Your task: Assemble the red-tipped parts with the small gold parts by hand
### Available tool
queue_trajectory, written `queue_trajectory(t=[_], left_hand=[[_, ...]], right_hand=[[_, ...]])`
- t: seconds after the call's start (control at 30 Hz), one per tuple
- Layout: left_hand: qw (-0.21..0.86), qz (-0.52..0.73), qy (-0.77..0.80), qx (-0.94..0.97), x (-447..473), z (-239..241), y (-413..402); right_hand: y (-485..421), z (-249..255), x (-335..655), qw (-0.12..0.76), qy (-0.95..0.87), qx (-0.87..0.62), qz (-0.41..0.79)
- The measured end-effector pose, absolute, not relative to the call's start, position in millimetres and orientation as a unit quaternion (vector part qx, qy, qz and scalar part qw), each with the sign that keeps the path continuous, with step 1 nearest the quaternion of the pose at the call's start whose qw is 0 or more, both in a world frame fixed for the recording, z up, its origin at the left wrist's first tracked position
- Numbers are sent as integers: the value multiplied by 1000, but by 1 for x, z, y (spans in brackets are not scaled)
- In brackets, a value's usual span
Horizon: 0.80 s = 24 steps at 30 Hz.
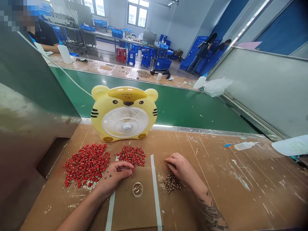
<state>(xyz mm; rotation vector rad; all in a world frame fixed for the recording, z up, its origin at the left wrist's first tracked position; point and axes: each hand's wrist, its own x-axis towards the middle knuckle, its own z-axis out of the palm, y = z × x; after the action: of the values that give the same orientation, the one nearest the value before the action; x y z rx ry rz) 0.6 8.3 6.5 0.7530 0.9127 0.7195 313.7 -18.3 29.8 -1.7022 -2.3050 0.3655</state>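
Observation:
My left hand [117,172] rests on the cardboard worktop with its fingers curled together at the near edge of a small pile of red parts [132,154]; what they pinch is too small to make out. My right hand [180,166] lies with curled fingers over a pile of small brown-and-white parts [172,183], fingertips pressed into its top. A larger heap of red parts [87,164] lies left of my left hand. A small clear round dish [137,189] sits between my hands, flanked by two white strips [155,189].
A yellow tiger-shaped desk fan [124,113] stands behind the piles. Beyond it runs a green conveyor belt [183,106]. A white squeeze bottle [245,146] and papers [290,145] lie at the right. A grey panel [26,106] stands at the left. Other people work in the background.

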Motion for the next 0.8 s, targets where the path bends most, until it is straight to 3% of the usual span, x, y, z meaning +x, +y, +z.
queue_trajectory(t=[0.27,0.33,0.57,0.8], left_hand=[[777,365,376,350,0,7,8],[762,389,379,353,2,4,8],[693,446,413,387,7,5,5],[636,517,356,448,6,12,-1]], right_hand=[[-10,39,302,109,-810,-567,104],[-15,43,294,159,-794,-570,136],[-33,26,213,472,-632,-526,319],[-27,29,163,526,-606,-491,339]])
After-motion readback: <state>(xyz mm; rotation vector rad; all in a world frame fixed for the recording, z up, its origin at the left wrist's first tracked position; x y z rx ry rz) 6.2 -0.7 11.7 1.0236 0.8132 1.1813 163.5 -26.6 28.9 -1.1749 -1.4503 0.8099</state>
